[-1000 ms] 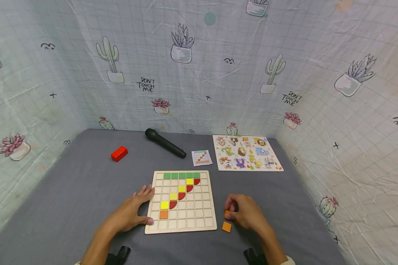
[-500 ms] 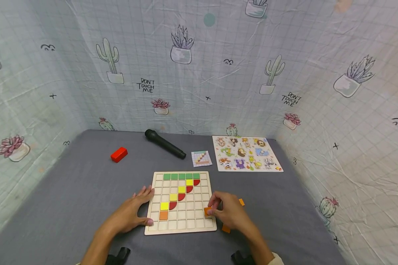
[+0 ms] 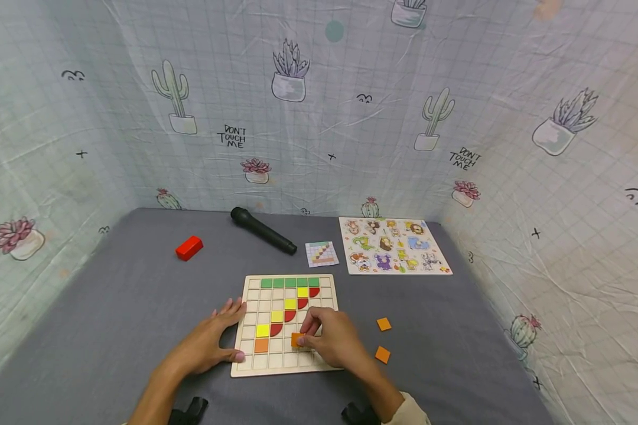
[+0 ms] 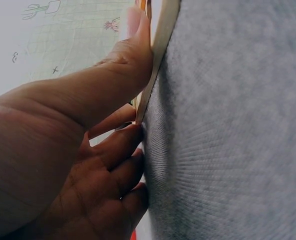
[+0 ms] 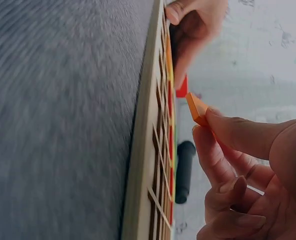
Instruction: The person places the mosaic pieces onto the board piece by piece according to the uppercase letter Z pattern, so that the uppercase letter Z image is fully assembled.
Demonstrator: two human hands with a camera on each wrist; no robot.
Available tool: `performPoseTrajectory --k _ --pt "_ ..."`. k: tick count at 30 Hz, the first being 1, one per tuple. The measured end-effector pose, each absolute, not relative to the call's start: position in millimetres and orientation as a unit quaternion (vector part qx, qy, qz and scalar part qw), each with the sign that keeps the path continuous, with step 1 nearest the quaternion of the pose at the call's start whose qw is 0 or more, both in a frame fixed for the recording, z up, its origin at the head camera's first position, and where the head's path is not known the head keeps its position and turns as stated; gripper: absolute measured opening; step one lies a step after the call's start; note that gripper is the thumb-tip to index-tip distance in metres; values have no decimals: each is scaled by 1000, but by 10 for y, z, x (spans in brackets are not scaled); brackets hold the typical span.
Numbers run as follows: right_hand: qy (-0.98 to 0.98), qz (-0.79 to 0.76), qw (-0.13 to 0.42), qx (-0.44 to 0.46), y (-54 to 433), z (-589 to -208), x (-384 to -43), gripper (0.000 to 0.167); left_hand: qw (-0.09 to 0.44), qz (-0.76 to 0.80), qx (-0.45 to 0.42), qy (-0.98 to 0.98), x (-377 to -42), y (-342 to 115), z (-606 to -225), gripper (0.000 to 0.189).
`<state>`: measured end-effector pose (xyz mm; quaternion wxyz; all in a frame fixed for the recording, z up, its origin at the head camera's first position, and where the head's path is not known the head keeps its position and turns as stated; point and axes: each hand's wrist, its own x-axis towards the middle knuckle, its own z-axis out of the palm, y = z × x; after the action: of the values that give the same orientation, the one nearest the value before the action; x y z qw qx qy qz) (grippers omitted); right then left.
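Observation:
A wooden grid board (image 3: 252, 365) lies on the grey cloth, with green squares (image 3: 290, 283), yellow squares (image 3: 277, 317) and red quarter-circle tiles (image 3: 276, 330) set in its cells. One orange square (image 3: 261, 345) sits in a cell at the lower left. My right hand (image 3: 332, 337) pinches an orange square tile (image 5: 197, 109) between thumb and fingertips, held over the lower middle of the board; the right wrist view has it raised off the surface. My left hand (image 3: 208, 338) rests along the board's left edge, thumb (image 4: 130, 55) and fingers spread against it.
Two orange tiles (image 3: 384, 324) lie right of the board. Behind it are a small pattern card (image 3: 321, 254), a black microphone (image 3: 263, 230), a red block (image 3: 189, 248) and an animal sticker board (image 3: 396, 246). A printed cloth (image 3: 319, 124) encloses the table.
My right hand has picked an orange tile off the cloth on the right and carried it left over the board. The left hand has stayed at the board's edge.

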<state>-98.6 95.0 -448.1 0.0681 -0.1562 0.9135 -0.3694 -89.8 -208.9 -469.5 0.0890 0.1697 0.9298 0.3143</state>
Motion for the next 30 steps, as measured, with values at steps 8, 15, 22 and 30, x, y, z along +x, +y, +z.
performPoseTrajectory --k 8,15,22,30 --pt "905 -383 85 -162 759 -4552 -1028 24 90 306 170 932 -893 -2081 -4701 109" --pt "911 -368 87 -164 650 -4611 -1091 24 89 309 169 932 -897 -2084 -4702 110" --pt "921 -343 86 -164 540 -4618 -1103 26 86 318 173 928 -899 -2097 -4708 108" --pt "928 -321 91 -168 466 -4579 -1075 26 77 322 181 926 -903 -2103 -4706 108"
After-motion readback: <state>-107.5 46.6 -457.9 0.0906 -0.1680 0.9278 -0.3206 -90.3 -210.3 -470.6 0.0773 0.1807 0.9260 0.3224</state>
